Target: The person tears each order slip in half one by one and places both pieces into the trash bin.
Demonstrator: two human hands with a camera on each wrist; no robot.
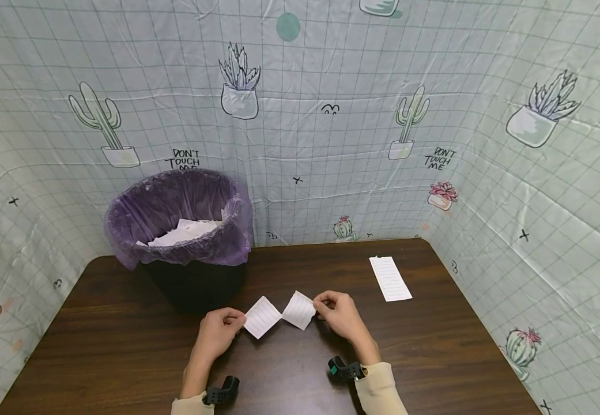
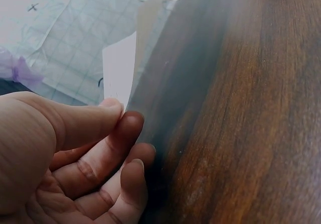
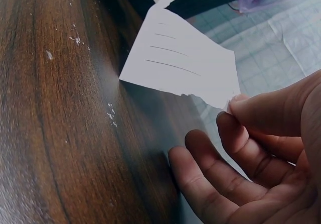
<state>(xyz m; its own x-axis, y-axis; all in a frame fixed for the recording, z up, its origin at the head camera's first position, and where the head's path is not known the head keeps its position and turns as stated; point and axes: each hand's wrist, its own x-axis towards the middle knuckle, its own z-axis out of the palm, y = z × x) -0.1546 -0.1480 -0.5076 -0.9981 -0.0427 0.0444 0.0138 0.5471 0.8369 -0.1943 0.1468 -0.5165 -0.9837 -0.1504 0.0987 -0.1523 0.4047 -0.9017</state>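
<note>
Between the hands a lined white paper is torn nearly through, its two pieces meeting at one narrow corner. The left hand [image 1: 219, 332] pinches the outer corner of the left paper piece [image 1: 263, 317] between thumb and index finger [image 2: 133, 126]. At the other end, the right hand [image 1: 342, 314] pinches the edge of the right paper piece [image 1: 298, 310]. Its lower edge looks ragged in the right wrist view, where the other fingers [image 3: 200, 184] are loosely bent below the pinch. Both pieces are held over the dark wooden table [image 1: 289, 380].
A black bin [image 1: 196, 285] with a purple liner [image 1: 234, 230] stands at the back left, holding several white papers [image 1: 185, 231]. Another lined paper strip [image 1: 390, 279] lies on the table to the right. Printed fabric [image 1: 300, 144] surrounds the table's back and sides.
</note>
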